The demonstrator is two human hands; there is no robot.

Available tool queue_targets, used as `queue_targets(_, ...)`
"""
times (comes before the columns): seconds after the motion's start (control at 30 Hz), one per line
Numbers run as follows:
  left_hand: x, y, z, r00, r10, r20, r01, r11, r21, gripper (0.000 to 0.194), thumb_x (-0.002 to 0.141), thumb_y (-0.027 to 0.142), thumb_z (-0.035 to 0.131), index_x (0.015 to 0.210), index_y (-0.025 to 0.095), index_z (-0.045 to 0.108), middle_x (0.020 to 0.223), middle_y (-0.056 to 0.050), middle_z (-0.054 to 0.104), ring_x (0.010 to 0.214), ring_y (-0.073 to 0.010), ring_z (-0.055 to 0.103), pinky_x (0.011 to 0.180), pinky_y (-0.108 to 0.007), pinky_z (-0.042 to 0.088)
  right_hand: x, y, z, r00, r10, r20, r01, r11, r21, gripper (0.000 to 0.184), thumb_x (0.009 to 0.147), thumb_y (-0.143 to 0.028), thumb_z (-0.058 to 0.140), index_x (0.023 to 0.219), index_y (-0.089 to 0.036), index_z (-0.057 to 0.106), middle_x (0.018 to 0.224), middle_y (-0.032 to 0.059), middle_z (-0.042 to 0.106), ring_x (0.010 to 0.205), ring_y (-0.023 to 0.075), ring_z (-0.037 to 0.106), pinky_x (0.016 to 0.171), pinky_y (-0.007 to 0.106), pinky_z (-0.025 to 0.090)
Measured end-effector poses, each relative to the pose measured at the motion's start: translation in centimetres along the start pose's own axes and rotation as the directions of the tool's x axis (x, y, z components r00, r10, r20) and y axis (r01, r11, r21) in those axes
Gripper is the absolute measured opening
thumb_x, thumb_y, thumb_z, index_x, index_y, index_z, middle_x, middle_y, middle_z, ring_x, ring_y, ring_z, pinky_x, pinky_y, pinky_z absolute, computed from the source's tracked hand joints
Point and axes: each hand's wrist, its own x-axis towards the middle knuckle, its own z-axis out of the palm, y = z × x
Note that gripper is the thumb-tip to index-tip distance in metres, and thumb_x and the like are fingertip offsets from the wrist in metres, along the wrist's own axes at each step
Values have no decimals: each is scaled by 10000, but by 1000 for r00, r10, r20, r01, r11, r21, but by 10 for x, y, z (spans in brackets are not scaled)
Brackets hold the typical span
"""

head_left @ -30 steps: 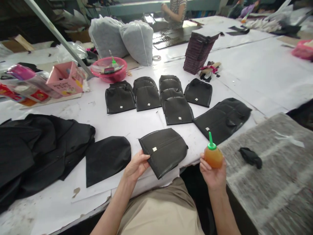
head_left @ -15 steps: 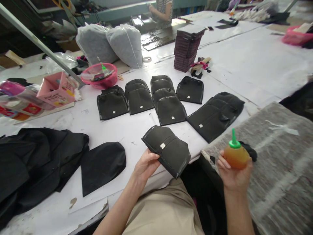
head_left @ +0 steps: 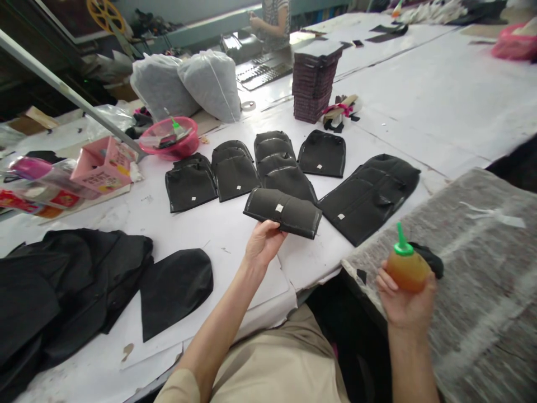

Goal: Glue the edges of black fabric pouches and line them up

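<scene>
My left hand (head_left: 265, 242) pinches the near edge of a black padded piece (head_left: 293, 214) with a small white label, holding it tilted above the table. Glue-like shiny lines run along its edges. In my right hand (head_left: 406, 302) is a squeeze bottle (head_left: 408, 270) of amber liquid, upright, its green nozzle pointing up. Beyond the held piece, several similar black pieces lie in a fanned row, among them a small one (head_left: 191, 184) at the left and a long overlapping group (head_left: 371, 196) at the right.
Black fabric (head_left: 75, 280) is heaped at the left beside a rounded black cut piece (head_left: 178, 291). Behind stand a pink basin (head_left: 170, 146), a pink box (head_left: 103, 168), grey stuffed bags (head_left: 212, 84) and a tall dark stack (head_left: 314, 84). A grey wrapped bundle (head_left: 482, 268) lies right. Another person (head_left: 277, 22) is at the back.
My left hand has moved forward and up with the black piece, which now tilts flatter and overlaps the row behind it. My right hand still holds the bottle, nearly unmoved.
</scene>
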Motion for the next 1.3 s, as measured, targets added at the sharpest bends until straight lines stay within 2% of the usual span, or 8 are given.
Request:
queue_targets(0.13,30,-7,18,997,79,16,-79,996,-45,617,658,-87,561,1176,215,703,980,4,784,797,-138,693,754,-242,507,1,0,-2,1000,15,8,-15,1000,8,783,447,-688,926,970,-140,727,766,57,679,468,38,302,384,179,262)
queue_targets(0.3,46,-39,17,993,58,-103,-68,993,-97,570,697,-97,514,1152,194,697,934,12,767,720,-104,650,767,-240,500,3,0,-5,1000,18,24,-18,1000,-6,792,442,-727,906,949,-146,728,766,50,677,476,34,274,375,170,251)
queue_targets(0.43,40,-63,4,984,25,-174,-45,993,-113,550,688,-93,522,1126,192,694,950,11,763,731,-103,656,784,-237,514,3,0,-5,999,24,30,-24,1000,-9,792,440,-733,903,948,-150,734,767,48,673,485,35,264,375,172,252)
queue_targets(0.63,36,-75,-6,983,19,-185,-43,991,-128,540,691,-98,549,1128,187,687,1022,-13,762,872,-140,712,829,-250,548,4,0,-4,998,56,10,-55,998,-11,794,413,-717,916,926,-139,734,764,56,674,482,31,269,377,179,279)
queue_targets(0.83,31,-88,-7,982,-10,-188,-20,987,-159,520,701,-112,543,1104,182,687,1025,-32,766,969,-174,731,904,-293,598,5,1,-6,998,54,28,-54,998,8,779,429,-705,918,925,-136,728,761,59,667,481,35,274,380,182,296)
queue_targets(0.97,26,-97,-5,966,-81,-247,31,979,-202,440,720,-115,573,1032,170,694,954,-36,766,974,-189,742,952,-327,610,5,0,-6,998,42,39,-42,999,-4,771,431,-702,919,908,-126,736,749,57,662,479,37,273,374,186,293)
queue_targets(1.1,20,-102,-1,957,-127,-262,73,976,-206,284,764,-101,576,862,149,665,863,-44,741,931,-181,739,1015,-358,594,6,0,-6,997,22,68,-21,1000,-12,724,482,-695,904,909,-135,738,750,52,662,474,46,267,367,197,296)
queue_targets(1.3,10,-104,1,943,-202,-263,156,970,-187,300,821,-115,528,744,165,603,794,-23,697,861,-137,721,1045,-322,569,7,-2,-4,994,28,103,-28,1000,-4,733,460,-672,927,920,-136,732,729,46,653,462,52,273,352,201,268)
